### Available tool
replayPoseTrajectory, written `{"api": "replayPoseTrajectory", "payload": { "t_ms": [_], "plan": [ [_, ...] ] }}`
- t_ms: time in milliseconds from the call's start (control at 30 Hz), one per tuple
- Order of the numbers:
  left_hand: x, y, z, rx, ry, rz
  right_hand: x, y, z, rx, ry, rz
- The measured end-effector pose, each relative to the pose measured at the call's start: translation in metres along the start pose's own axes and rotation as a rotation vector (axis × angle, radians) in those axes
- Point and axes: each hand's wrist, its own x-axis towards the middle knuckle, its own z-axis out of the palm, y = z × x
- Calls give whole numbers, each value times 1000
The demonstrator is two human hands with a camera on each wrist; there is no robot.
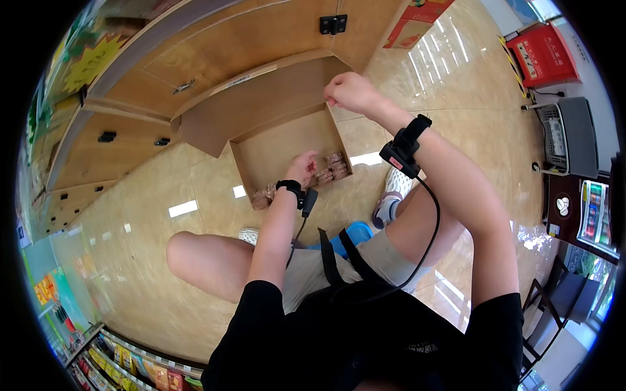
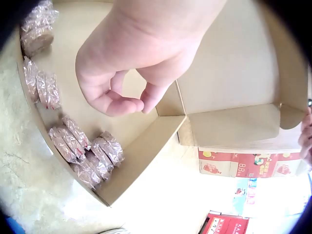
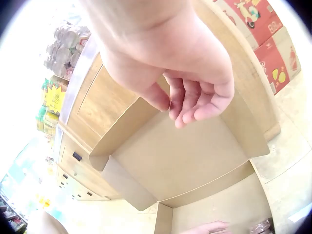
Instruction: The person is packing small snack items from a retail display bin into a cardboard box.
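A shallow brown cardboard box lies on the floor between the person's legs, its lid tipped back toward the wooden cabinet. Along the near side and corner inside sit several clear-wrapped brownish round pieces, standing on edge in short rows. Above the box floor, close to these pieces, hovers the left hand, its fingers loosely bent and the thumb tip near a fingertip. The right hand is raised by the lid's right end, fingers loosely curled. Nothing shows in either hand.
Wooden cabinet doors with black latches stand behind the lid. Red printed cartons are at the cabinet's right end. Blue plastic shows between the legs. A grey cart stands far right, and snack shelves line the lower left.
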Motion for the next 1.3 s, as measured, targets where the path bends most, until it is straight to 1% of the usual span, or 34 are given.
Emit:
{"api": "replayPoseTrajectory", "payload": {
  "t_ms": [100,233,400,467,533,633,767,833,933,1033,1300],
  "plan": [
    [2,-6,11,50,37,17,4,7,-4,23,5,-5],
    [8,-8,21,95,28,-71,3,14,-13,45,15,26],
    [19,-15,31,224,-51,-27,4,23,-18,102,15,29],
    [28,-18,32,262,-71,-26,2,25,-19,144,17,32],
    [31,-21,34,291,-77,-30,2,25,-23,127,8,40],
    [40,-26,35,375,-51,14,4,28,-26,134,14,24],
    [62,-31,26,347,-36,-25,3,27,-28,165,12,26],
    [64,-31,26,346,-12,-30,3,27,-29,142,16,16],
    [52,-33,32,380,-2,56,1,22,-32,106,-17,28],
    [46,-29,37,362,19,45,-2,17,-33,111,-37,42],
    [39,-27,41,363,64,129,1,22,-33,93,-37,26]
  ]
}}
